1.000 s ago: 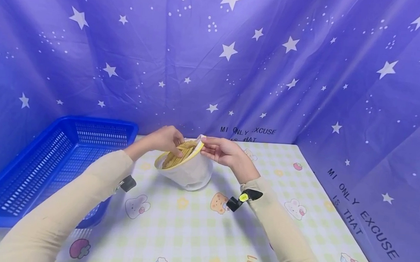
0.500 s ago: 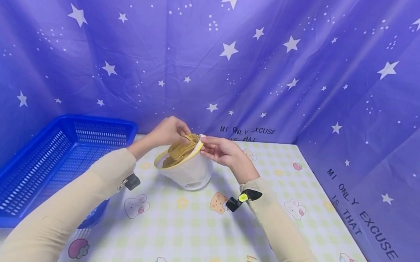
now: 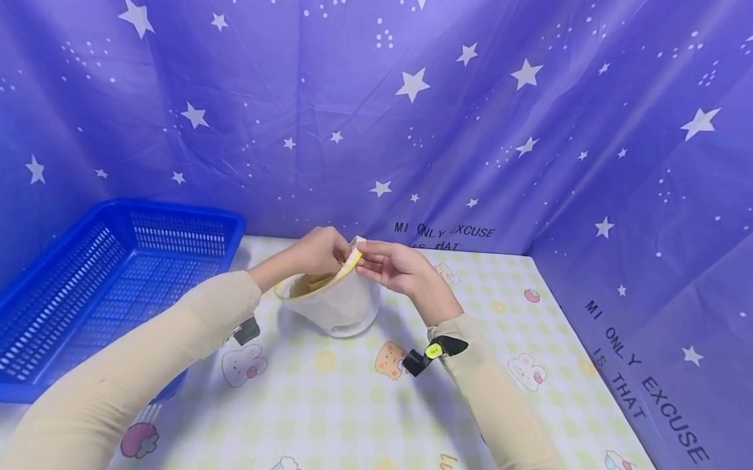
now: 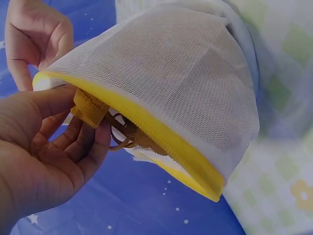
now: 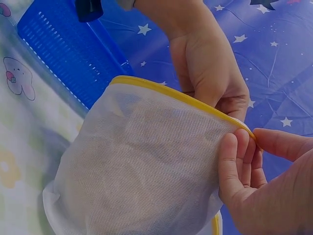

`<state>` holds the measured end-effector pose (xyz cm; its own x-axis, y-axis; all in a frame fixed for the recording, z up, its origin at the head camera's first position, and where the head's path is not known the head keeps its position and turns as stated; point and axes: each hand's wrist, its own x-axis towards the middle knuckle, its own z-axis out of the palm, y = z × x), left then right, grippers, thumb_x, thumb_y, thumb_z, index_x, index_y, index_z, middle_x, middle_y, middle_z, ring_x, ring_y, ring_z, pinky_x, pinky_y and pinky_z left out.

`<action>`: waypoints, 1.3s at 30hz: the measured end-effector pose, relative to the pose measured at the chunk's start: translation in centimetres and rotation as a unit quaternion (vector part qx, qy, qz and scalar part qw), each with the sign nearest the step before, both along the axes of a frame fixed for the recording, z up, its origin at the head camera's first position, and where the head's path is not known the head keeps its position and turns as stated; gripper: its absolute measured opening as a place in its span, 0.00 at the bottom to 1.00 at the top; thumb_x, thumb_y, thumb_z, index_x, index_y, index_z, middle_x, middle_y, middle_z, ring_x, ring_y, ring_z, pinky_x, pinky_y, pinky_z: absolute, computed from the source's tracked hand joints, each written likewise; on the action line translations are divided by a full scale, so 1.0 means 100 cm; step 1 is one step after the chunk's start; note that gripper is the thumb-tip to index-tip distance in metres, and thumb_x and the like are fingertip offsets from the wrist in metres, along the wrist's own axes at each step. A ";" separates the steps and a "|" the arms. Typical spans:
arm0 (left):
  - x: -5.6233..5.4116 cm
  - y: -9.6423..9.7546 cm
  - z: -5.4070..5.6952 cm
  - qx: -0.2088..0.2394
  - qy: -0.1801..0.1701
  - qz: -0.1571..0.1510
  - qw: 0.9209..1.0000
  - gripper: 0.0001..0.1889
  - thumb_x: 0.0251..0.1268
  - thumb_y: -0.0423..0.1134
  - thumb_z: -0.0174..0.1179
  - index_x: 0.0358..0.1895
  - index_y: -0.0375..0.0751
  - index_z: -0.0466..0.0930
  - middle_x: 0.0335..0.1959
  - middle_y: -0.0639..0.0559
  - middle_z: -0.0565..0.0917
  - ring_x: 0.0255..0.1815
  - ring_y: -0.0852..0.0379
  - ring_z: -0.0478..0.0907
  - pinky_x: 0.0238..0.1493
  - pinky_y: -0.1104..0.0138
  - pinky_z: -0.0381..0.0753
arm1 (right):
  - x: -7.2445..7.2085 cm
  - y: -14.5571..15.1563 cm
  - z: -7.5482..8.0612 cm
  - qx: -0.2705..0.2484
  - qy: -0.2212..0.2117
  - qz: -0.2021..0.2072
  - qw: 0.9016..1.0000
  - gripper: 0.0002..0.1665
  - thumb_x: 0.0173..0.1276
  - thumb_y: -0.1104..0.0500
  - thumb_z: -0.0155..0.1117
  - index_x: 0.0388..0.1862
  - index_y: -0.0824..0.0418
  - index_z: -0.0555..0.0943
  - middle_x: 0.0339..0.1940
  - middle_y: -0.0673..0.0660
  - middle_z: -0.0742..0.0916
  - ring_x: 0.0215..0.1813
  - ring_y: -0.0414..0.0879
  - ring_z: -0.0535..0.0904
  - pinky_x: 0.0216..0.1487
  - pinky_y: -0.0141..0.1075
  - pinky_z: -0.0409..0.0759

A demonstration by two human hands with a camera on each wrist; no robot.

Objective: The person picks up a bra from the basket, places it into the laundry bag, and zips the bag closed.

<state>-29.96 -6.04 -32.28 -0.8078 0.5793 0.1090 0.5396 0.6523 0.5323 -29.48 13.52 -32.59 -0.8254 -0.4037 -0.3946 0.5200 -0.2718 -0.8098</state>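
A white mesh laundry bag (image 3: 339,310) with a yellow-trimmed mouth stands tilted on the table, its opening toward the left. Inside lies a mustard lace garment with thin straps, seemingly a bra (image 3: 309,283); most of it is hidden by mesh and hand. My left hand (image 3: 316,251) reaches into the mouth. In the left wrist view, that hand's thumb and fingers pinch a folded lace end of the bra (image 4: 90,108) just at the rim, with straps looping beside it. My right hand (image 3: 399,268) pinches the yellow rim (image 5: 244,128) between thumb and fingers, holding it up.
A blue slotted plastic basket (image 3: 236,241) stands on the left side of the table, near my left forearm. A checked cartoon tablecloth (image 3: 339,420) covers the table. Purple star-printed curtain (image 3: 333,103) hangs behind and at the right.
My left hand rose slightly with the bra, then moved down and right into the bag's mouth; less of the bra shows now. My right hand keeps its hold on the rim.
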 end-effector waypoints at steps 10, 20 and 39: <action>-0.005 -0.016 0.011 0.054 -0.048 0.048 0.996 0.08 0.57 0.30 0.72 0.41 0.35 0.90 0.38 0.43 0.91 0.41 0.50 0.88 0.47 0.61 0.86 | -0.002 -0.004 0.002 0.013 0.006 -0.004 1.000 0.07 0.78 0.68 0.52 0.45 0.61 0.78 0.30 0.53 0.87 0.32 0.43 0.84 0.40 0.31 0.88; -0.002 -0.008 0.032 0.093 -0.016 0.075 0.993 0.07 0.57 0.27 0.69 0.40 0.34 0.90 0.38 0.41 0.91 0.43 0.45 0.87 0.50 0.58 0.85 | 0.001 -0.002 0.004 0.008 0.029 -0.001 1.000 0.12 0.78 0.69 0.51 0.53 0.57 0.75 0.32 0.52 0.86 0.33 0.42 0.82 0.39 0.30 0.86; -0.001 0.003 0.000 0.006 -0.010 0.013 1.000 0.06 0.56 0.30 0.71 0.37 0.37 0.92 0.34 0.45 0.92 0.37 0.52 0.87 0.46 0.65 0.86 | 0.002 0.009 0.001 0.005 0.005 -0.022 1.000 0.23 0.77 0.70 0.51 0.69 0.63 0.68 0.31 0.53 0.85 0.32 0.43 0.83 0.39 0.32 0.87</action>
